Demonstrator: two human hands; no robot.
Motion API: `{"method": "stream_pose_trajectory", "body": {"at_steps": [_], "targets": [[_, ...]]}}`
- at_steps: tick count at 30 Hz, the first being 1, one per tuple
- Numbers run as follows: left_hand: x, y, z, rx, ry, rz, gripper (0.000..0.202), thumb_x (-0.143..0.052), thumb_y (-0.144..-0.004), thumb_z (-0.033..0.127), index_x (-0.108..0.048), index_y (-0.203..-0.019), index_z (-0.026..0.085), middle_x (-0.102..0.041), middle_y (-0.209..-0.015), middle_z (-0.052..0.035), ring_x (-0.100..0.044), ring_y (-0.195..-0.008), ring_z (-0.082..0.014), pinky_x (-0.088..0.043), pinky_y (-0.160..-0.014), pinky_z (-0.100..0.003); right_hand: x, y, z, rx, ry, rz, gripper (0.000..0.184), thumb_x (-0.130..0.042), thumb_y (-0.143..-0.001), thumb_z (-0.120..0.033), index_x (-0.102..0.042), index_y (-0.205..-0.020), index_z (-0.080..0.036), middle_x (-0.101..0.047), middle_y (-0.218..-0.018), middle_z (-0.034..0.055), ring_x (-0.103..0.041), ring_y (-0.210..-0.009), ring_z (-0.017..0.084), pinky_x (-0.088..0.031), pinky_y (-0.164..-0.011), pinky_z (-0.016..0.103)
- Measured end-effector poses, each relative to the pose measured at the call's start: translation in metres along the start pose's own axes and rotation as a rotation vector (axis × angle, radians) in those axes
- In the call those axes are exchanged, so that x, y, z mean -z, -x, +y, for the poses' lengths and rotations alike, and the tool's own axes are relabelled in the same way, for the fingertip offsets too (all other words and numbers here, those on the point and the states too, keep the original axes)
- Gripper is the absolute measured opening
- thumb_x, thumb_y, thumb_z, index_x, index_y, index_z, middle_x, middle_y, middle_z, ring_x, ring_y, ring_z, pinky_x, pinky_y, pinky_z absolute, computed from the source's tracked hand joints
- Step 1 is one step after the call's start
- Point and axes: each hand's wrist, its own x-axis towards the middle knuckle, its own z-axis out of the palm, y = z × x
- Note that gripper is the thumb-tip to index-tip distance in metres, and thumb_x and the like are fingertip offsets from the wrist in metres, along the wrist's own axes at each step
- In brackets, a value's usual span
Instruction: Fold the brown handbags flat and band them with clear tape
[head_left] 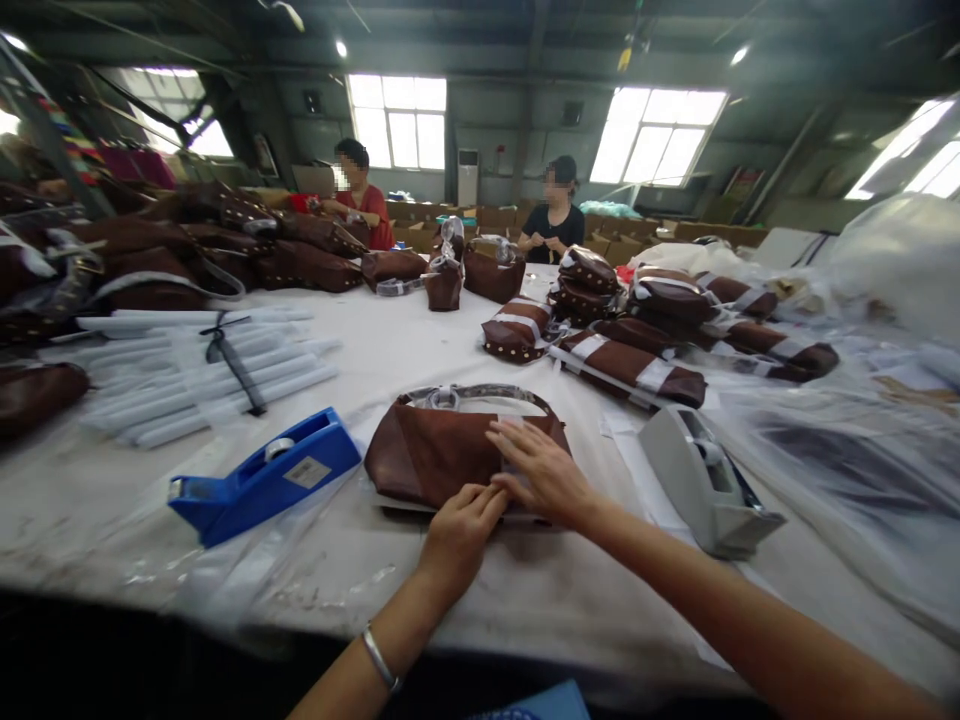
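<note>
A brown leather bag (427,455) with a studded strap lies flat on the white table (390,340) right in front of me. My right hand (541,470) rests on its right part, fingers stretched out flat. My left hand (459,532) sits at the bag's near edge, fingers curled and pressing down on the edge. A silver bracelet (379,660) is on my left wrist.
A blue tape dispenser (262,478) lies left of the bag, a grey tape dispenser (705,480) to the right. White rolled tubes (202,375) lie at left. Brown bags are piled at the left (187,250) and back right (637,330). Two people work at the far side.
</note>
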Motion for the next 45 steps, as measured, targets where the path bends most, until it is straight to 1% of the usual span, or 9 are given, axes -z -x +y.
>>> {"method": "stream_pose_trajectory", "body": {"at_steps": [5, 9, 13, 17, 22, 28, 34, 40, 45], "targets": [[0.027, 0.008, -0.02, -0.254, -0.173, -0.009, 0.036, -0.047, -0.099, 0.018, -0.057, -0.133, 0.022, -0.054, -0.148, -0.0017, -0.055, -0.131, -0.0169, -0.046, -0.112, -0.036, -0.042, 0.035, 0.004, 0.107, -0.068, -0.029, 0.08, -0.052, -0.098, -0.054, -0.014, -0.16, -0.02, -0.026, -0.161, 0.0116, -0.026, -0.149, 0.029, -0.023, -0.122, 0.053], [0.067, 0.018, -0.054, -0.119, -0.32, -0.152, 0.052, -0.045, -0.097, 0.012, -0.042, -0.148, 0.024, -0.045, -0.155, -0.0046, -0.044, -0.142, -0.025, -0.039, -0.117, -0.055, -0.034, 0.033, 0.05, 0.181, -0.059, -0.065, 0.079, -0.053, -0.098, -0.051, -0.013, -0.16, -0.021, -0.024, -0.162, 0.0108, -0.024, -0.149, 0.028, -0.019, -0.123, 0.054], [0.068, 0.037, -0.07, -0.067, -0.32, -0.185, 0.066, -0.039, -0.089, -0.002, -0.039, -0.15, 0.023, -0.045, -0.154, -0.0065, -0.044, -0.142, -0.0231, -0.045, -0.114, -0.046, -0.02, 0.04, 0.056, 0.14, -0.15, -0.029, 0.067, -0.054, -0.098, -0.046, -0.03, -0.156, -0.022, -0.036, -0.158, 0.0095, -0.032, -0.146, 0.029, -0.022, -0.123, 0.054], [0.045, 0.049, -0.059, 0.015, -0.345, -0.086, 0.066, -0.036, -0.087, -0.004, -0.041, -0.149, 0.019, -0.045, -0.154, -0.0085, -0.04, -0.144, -0.0247, -0.047, -0.113, -0.046, -0.019, 0.065, -0.006, -0.292, -0.495, 0.123, 0.042, -0.046, -0.101, -0.043, -0.061, -0.133, -0.022, -0.066, -0.128, 0.0129, -0.062, -0.119, 0.029, -0.047, -0.107, 0.047], [0.039, 0.047, -0.043, 0.04, -0.319, -0.03, 0.065, -0.042, -0.085, 0.001, -0.039, -0.149, 0.011, -0.048, -0.151, -0.0156, -0.042, -0.143, -0.0287, -0.04, -0.116, -0.053, -0.026, 0.084, -0.075, -1.088, -1.472, -0.098, 0.049, -0.06, -0.089, -0.057, -0.064, -0.117, -0.017, -0.073, -0.102, 0.0133, -0.073, -0.086, 0.027, -0.059, -0.083, 0.045], [0.033, 0.041, -0.049, 0.04, -0.207, 0.034, 0.057, -0.058, -0.09, 0.027, -0.044, -0.143, 0.012, -0.051, -0.147, -0.0196, -0.05, -0.135, -0.0333, -0.043, -0.112, -0.052, -0.031, 0.052, -0.087, -1.207, -2.201, 0.174, 0.034, -0.072, -0.078, -0.041, -0.067, -0.103, -0.018, -0.069, -0.118, 0.0103, -0.065, -0.112, 0.021, -0.042, -0.108, 0.037], [0.034, 0.04, -0.052, 0.067, -0.17, 0.1, 0.073, -0.064, -0.089, 0.04, -0.033, -0.151, 0.017, -0.053, -0.144, -0.0202, -0.053, -0.13, -0.0362, -0.045, -0.109, -0.055, -0.032, 0.022, -0.107, -1.355, -2.217, 0.459, 0.017, -0.07, -0.064, -0.022, -0.062, -0.079, -0.02, -0.072, -0.09, 0.0004, -0.067, -0.086, 0.015, -0.045, -0.097, 0.029], [0.036, 0.046, -0.06, 0.218, -0.176, 0.137, 0.079, -0.063, -0.091, 0.034, -0.02, -0.157, 0.026, -0.051, -0.148, -0.0153, -0.059, -0.124, -0.0358, -0.051, -0.101, -0.054, -0.003, 0.022, -0.109, -0.966, -2.112, 0.35, 0.052, -0.076, -0.064, -0.03, -0.065, -0.114, -0.022, -0.07, -0.118, 0.0034, -0.063, -0.113, 0.02, -0.043, -0.105, 0.035], [0.041, 0.042, -0.06, 0.307, -0.163, 0.151, 0.076, -0.062, -0.091, 0.026, -0.023, -0.156, 0.036, -0.052, -0.15, -0.0052, -0.062, -0.122, -0.0316, -0.054, -0.097, -0.048, 0.024, 0.103, -0.05, -0.617, -0.859, 0.256, 0.047, -0.063, -0.09, -0.036, -0.059, -0.135, -0.025, -0.052, -0.147, 0.008, -0.041, -0.141, 0.026, -0.029, -0.12, 0.049]]}}
